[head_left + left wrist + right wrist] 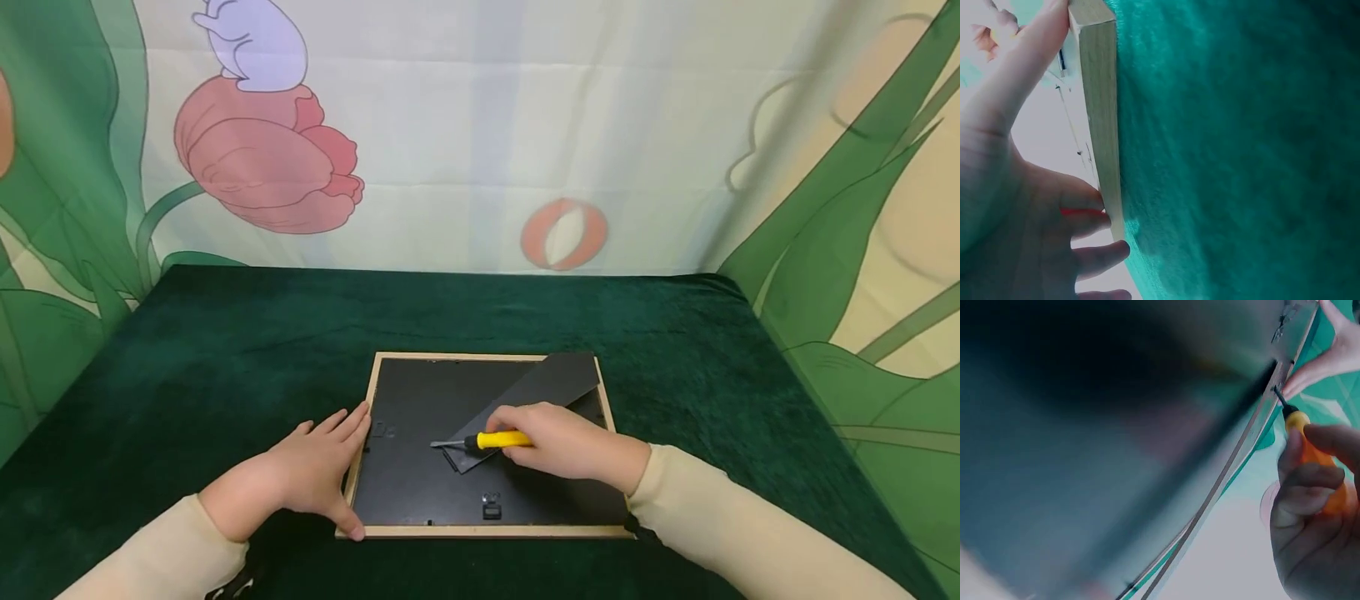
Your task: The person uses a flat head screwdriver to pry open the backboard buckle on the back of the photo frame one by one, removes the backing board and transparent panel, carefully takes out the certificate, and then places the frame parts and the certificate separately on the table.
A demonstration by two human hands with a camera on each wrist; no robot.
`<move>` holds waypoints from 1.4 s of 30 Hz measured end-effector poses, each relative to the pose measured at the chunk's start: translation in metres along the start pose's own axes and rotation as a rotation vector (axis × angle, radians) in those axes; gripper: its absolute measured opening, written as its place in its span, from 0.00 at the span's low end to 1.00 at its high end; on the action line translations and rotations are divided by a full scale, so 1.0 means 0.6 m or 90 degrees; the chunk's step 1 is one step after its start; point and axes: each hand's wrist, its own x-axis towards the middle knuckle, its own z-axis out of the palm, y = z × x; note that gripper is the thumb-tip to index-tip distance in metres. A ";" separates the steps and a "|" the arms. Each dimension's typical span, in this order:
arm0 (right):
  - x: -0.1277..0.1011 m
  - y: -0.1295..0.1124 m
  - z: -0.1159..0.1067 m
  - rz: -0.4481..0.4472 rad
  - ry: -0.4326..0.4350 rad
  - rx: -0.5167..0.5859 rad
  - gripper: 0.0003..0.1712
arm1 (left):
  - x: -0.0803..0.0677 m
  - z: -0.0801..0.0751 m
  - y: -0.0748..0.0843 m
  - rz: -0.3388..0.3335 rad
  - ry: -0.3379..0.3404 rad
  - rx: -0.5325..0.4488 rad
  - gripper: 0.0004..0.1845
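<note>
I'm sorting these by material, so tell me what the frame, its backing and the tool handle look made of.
The frame looks like pale unfinished wood, with a matte, light tan edge. The backing board seems to be black fibreboard or card, flat and dull. The screwdriver handle looks like glossy yellow plastic.

left hand (1016,206) presses the wooden frame (1100,112) edge — green cloth (1241,150) beside.

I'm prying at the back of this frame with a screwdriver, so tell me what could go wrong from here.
The screwdriver tip points toward your left hand, which braces the frame edge; a slip could jab the fingers. The tip sits by the stand flap on the black backing, so hard levering might gouge or crease either. The frame lies on soft cloth and may slide.
</note>
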 end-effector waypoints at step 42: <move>0.091 -0.048 0.026 -0.123 -0.012 0.010 0.18 | 0.005 0.005 -0.006 -0.014 -0.025 -0.030 0.70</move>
